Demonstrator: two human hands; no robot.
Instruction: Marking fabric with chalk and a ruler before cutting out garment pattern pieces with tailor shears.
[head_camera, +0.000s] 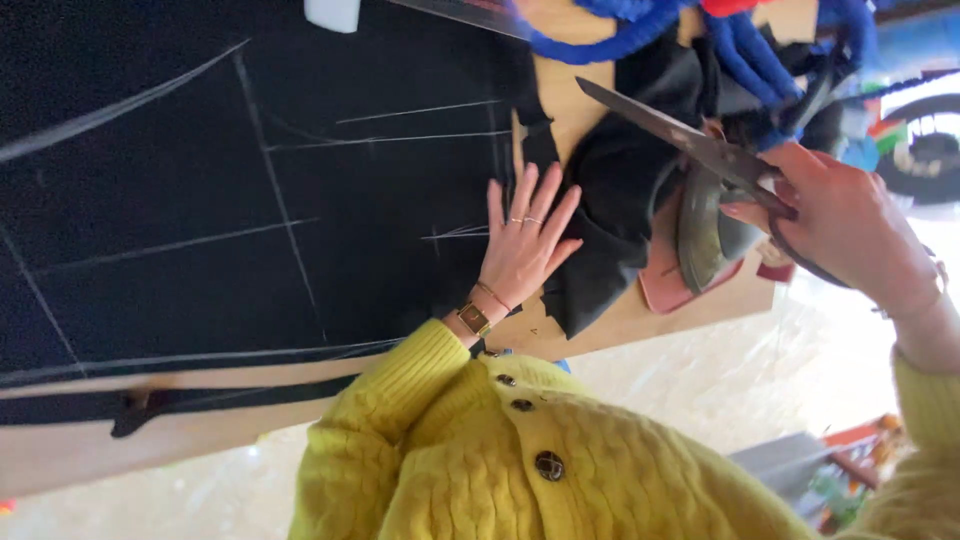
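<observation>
The left hand (525, 250) lies flat with fingers spread on the chalk-marked black fabric (250, 200) near the table's (620, 325) edge, while the right hand (850, 225) grips open scissors (690, 140) above bunched cloth, so a careless closing could snag it.

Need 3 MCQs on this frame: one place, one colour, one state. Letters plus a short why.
1. Where does the left hand rest?
A. flat on the black cloth
B. on the floor
C. on the blue cord

2. What colour is the cardigan?
A. red
B. yellow
C. white

3. What is the right hand doing?
A. hanging empty
B. pressing the cloth
C. holding scissors above the table

Answers: 1 A, fingers spread on the chalk-marked cloth. 2 B, sleeves and buttoned front are yellow. 3 C, fingers sit in the handles and the blades point over the scraps.
</observation>
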